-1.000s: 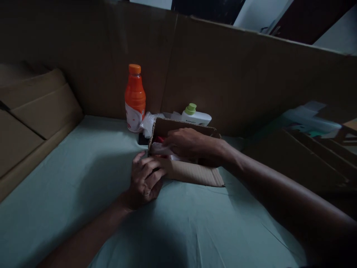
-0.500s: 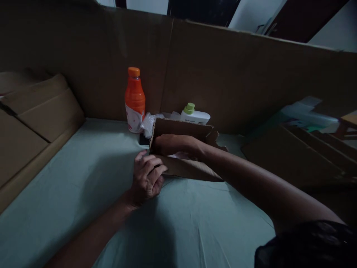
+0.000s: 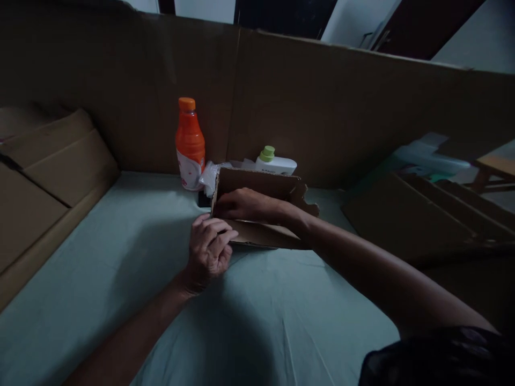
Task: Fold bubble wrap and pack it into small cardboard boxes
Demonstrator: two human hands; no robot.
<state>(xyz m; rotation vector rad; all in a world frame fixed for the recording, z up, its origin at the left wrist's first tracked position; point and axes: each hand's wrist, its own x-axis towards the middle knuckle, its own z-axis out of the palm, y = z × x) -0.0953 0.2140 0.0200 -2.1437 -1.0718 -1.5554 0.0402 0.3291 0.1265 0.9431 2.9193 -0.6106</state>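
Observation:
A small open cardboard box (image 3: 265, 235) lies on the pale green cloth (image 3: 322, 321). At its near left corner, my left hand (image 3: 209, 249) is closed with its fingers over the edge. My right hand (image 3: 245, 205) reaches inside the box toward the left end, its fingertips curled down and partly hidden; whether they hold anything does not show. Behind the box lies a white bottle with a green cap (image 3: 277, 165), tilted on its side. Crumpled bubble wrap (image 3: 208, 179) and a dark flat object (image 3: 204, 200) sit by the left end.
An orange bottle with a white label (image 3: 189, 142) stands upright behind on the left. A tall cardboard wall (image 3: 322, 96) runs along the back. One cardboard box (image 3: 60, 166) is at the left; another box (image 3: 406, 220) at the right has a translucent spray bottle (image 3: 430, 158) in it.
The view has shifted slightly. My right hand has moved a little within the box, and the clear plastic seen under it before no longer shows. My left hand stays at the corner.

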